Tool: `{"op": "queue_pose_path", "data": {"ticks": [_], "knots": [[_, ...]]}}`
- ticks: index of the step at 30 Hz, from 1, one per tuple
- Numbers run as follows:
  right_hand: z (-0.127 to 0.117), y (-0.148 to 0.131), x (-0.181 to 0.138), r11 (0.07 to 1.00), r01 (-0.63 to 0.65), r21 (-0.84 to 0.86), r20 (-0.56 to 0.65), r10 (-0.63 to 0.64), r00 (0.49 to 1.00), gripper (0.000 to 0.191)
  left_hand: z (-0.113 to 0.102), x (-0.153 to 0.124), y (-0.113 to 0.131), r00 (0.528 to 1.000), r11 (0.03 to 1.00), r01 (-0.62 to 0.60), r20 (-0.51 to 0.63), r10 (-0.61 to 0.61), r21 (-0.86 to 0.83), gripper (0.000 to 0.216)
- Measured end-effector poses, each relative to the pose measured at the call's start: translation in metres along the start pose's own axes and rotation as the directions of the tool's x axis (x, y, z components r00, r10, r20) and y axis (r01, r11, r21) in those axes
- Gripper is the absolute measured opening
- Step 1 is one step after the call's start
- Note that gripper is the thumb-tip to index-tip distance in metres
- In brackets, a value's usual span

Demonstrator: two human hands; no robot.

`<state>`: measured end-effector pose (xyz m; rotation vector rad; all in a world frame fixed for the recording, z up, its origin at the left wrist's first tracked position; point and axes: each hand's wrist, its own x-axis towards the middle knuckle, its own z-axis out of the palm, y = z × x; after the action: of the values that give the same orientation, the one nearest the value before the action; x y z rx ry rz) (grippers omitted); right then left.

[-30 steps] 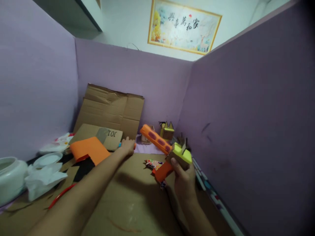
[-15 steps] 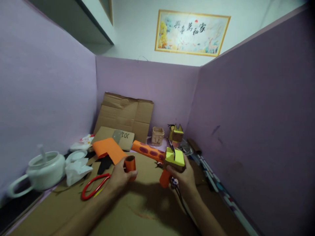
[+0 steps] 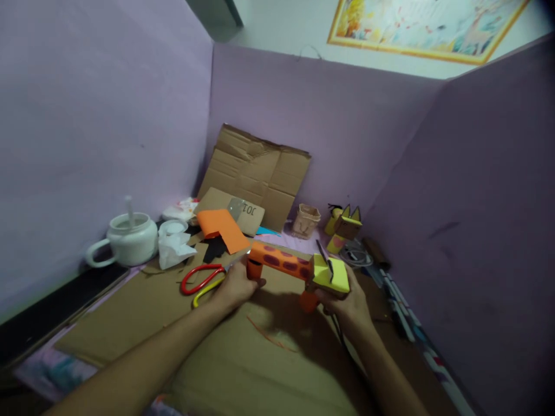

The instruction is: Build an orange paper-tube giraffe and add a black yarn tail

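My right hand [image 3: 347, 303] grips a paper craft animal by its yellow-green box head [image 3: 332, 275]; its long orange body with dark red spots [image 3: 280, 261] reaches left, and an orange leg [image 3: 309, 301] hangs under the head end. My left hand [image 3: 236, 285] is closed round a small orange paper tube [image 3: 254, 270] and holds it up against the underside of the body's left end. Both hands hover just above the brown cardboard sheet [image 3: 225, 358].
Red and yellow scissors [image 3: 202, 280] lie left of my left hand. Orange paper [image 3: 221, 226], a white jug [image 3: 130, 238] and crumpled white tissue [image 3: 173, 249] sit at the left. Folded cardboard [image 3: 255, 167] leans on the purple back wall; a small basket [image 3: 306, 219] and another yellow craft figure [image 3: 344, 225] stand nearby.
My left hand reached far forward, came back holding the orange tube, and now presses it under the left end of the orange body. The view has tilted downward and leftward.
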<state>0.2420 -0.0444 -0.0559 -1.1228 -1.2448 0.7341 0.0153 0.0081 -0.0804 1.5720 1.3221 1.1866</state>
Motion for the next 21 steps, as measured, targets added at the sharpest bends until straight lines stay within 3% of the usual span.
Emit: {"op": "queue_pose_path", "data": {"ticks": [6,15,21], "knots": [[0.0002,0.0042,-0.0009,0.999,0.028,-0.034,-0.061,-0.030,0.998,0.074,-0.0011,-0.0011,0.0052,1.000,0.999,0.008,0.026,-0.009,0.040,0.038],[0.0019,0.0007,-0.0008,0.998,0.001,-0.056,0.007,0.000,1.000,0.072,-0.0036,-0.0001,0.0068,0.998,0.994,0.010,0.059,-0.017,0.109,0.039],[-0.0017,0.0004,0.0012,0.997,-0.024,0.076,0.049,0.021,0.999,0.091,-0.0055,-0.0002,0.0093,0.997,0.991,0.003,0.071,-0.013,0.132,0.044]]}}
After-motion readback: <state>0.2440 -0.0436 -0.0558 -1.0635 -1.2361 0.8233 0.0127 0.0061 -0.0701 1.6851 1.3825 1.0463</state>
